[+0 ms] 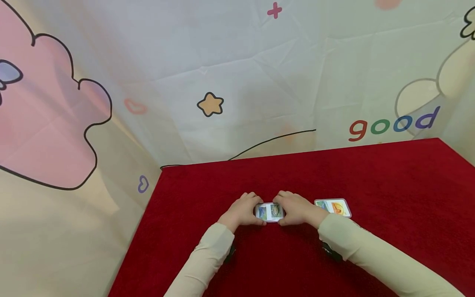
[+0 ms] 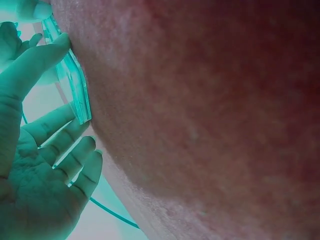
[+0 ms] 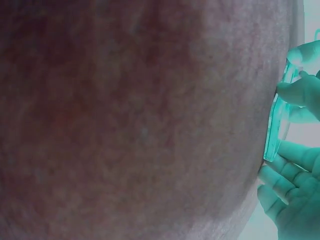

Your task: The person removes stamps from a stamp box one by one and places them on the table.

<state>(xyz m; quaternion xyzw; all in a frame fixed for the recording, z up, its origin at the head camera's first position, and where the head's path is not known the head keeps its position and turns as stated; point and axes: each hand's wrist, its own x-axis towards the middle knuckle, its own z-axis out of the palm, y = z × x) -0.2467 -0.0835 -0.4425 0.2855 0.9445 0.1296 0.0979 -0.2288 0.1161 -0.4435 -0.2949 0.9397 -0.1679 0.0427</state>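
A small flat clear case (image 1: 269, 212) with two pictures on a white ground lies on the red cloth, between both hands. My left hand (image 1: 246, 209) grips its left end, thumb on the near edge and fingers at the far edge. At the opposite end, my right hand (image 1: 297, 208) holds it the same way. Both wrist views show the case's thick transparent side (image 2: 75, 85) low against the cloth, with thumbs on it. Its two ends are partly covered by the hands.
Just right of my right wrist lies another flat picture card (image 1: 339, 207) with a pale rounded border, its lower edge partly behind the forearm. Red cloth (image 1: 389, 185) covers the table. A printed curtain (image 1: 252, 82) hangs behind the far edge and along the left side.
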